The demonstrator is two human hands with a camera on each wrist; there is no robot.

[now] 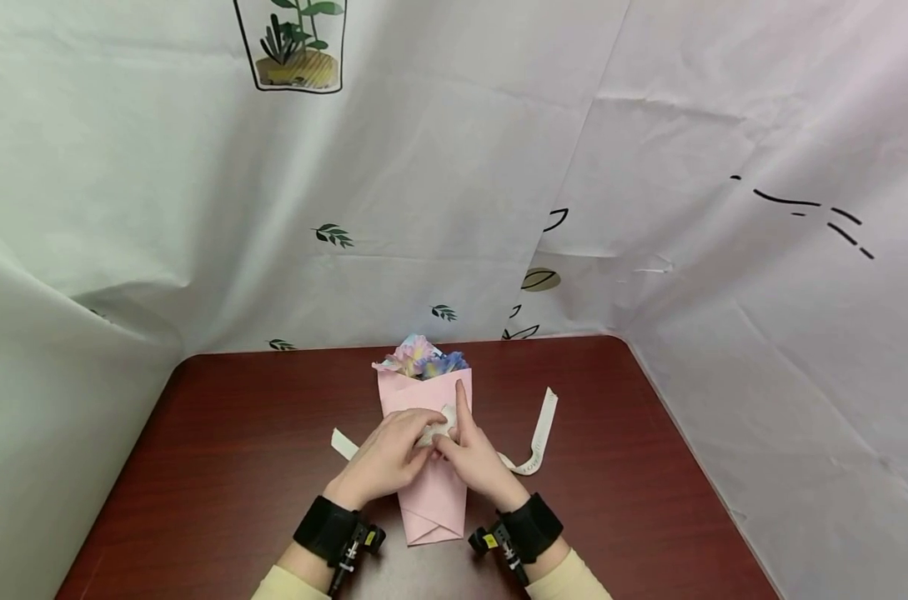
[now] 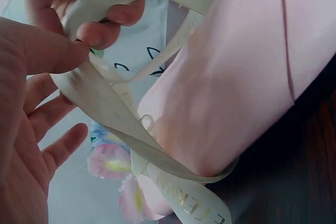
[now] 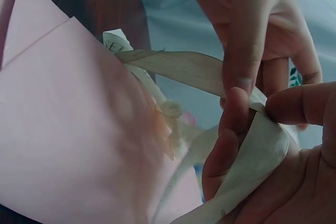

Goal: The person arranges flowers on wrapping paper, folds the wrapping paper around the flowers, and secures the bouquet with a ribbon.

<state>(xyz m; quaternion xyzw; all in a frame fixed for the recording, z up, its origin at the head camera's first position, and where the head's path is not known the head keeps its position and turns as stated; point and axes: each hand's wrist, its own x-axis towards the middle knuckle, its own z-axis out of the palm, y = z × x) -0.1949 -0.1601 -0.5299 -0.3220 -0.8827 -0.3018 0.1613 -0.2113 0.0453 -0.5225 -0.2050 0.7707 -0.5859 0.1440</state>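
Note:
A bouquet wrapped in pink paper point(image 1: 433, 492) lies on the table, its folded narrow end nearest me. Pink and blue flowers point(image 1: 421, 358) show at the far end. Over the middle of the wrap, a cream ribbon point(image 2: 113, 121) with gold lettering rises off the paper in loops. My left hand point(image 1: 389, 450) pinches the ribbon between thumb and fingers. Close beside it, my right hand point(image 1: 478, 457) pinches the ribbon too, its index finger pointing away from me in the head view. The wrist views show the fingertips of both hands meeting at the ribbon point(image 3: 262, 135).
One loose ribbon end point(image 1: 343, 443) lies left of the bouquet; the other end point(image 1: 544, 425) curves out to the right. The dark red-brown table point(image 1: 251, 467) has rounded far corners. White printed fabric point(image 1: 423, 167) hangs behind it and along the sides.

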